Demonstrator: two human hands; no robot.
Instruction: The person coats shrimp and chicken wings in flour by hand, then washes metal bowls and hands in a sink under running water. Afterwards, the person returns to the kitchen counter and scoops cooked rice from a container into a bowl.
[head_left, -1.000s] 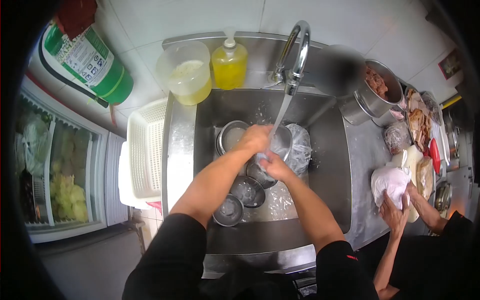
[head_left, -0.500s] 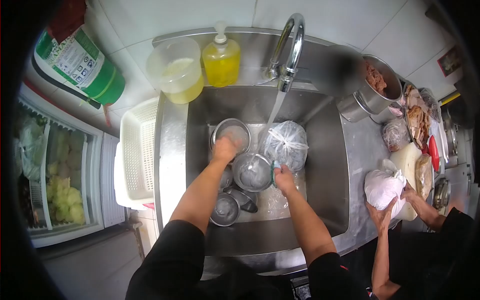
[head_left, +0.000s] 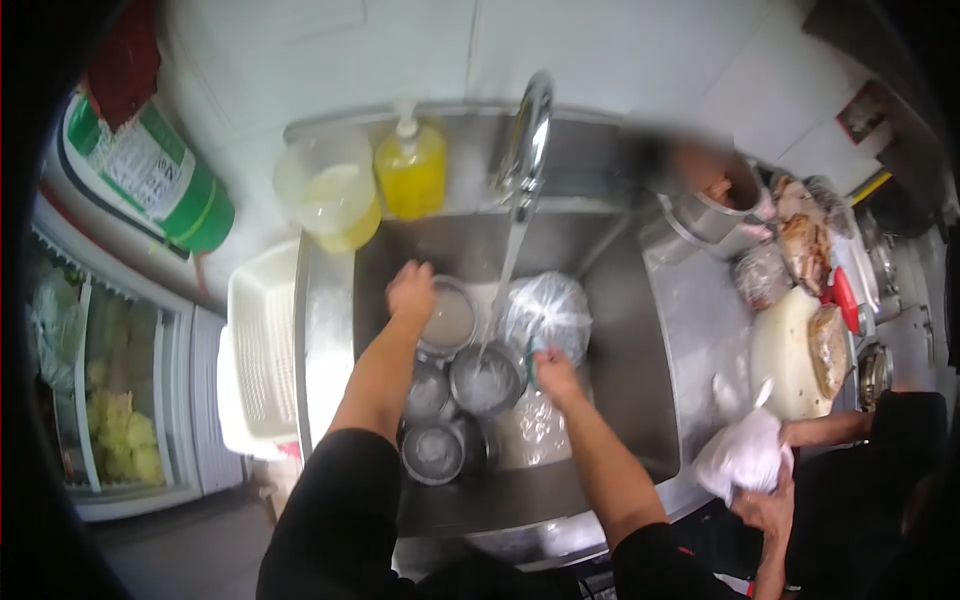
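In the sink [head_left: 630, 430], my left hand [head_left: 411, 290] is at the left rim of a metal bowl [head_left: 450, 318] of cloudy water, its fingers curled there. A green scouring pad [head_left: 531, 362] is in my closed right hand [head_left: 556, 376], just right of a second metal bowl [head_left: 485, 380]. Water from the tap [head_left: 525, 150] runs into that second bowl. Several other metal vessels [head_left: 433, 453] stand at the lower left. Behind my right hand lies a knotted clear plastic bag [head_left: 548, 312], its contents hard to make out.
A soap pump bottle [head_left: 411, 175] and a plastic tub [head_left: 330, 195] stand behind the sink. White baskets [head_left: 262, 350] are on the left. On the right counter are a metal pot [head_left: 712, 205], meat and a cream block [head_left: 785, 355]. A co-worker's hands hold a white bag [head_left: 742, 455].
My left hand has moved out of the bowl to its left rim. My right hand still holds the pad. The co-worker's white bag is lower, and the view has shifted.
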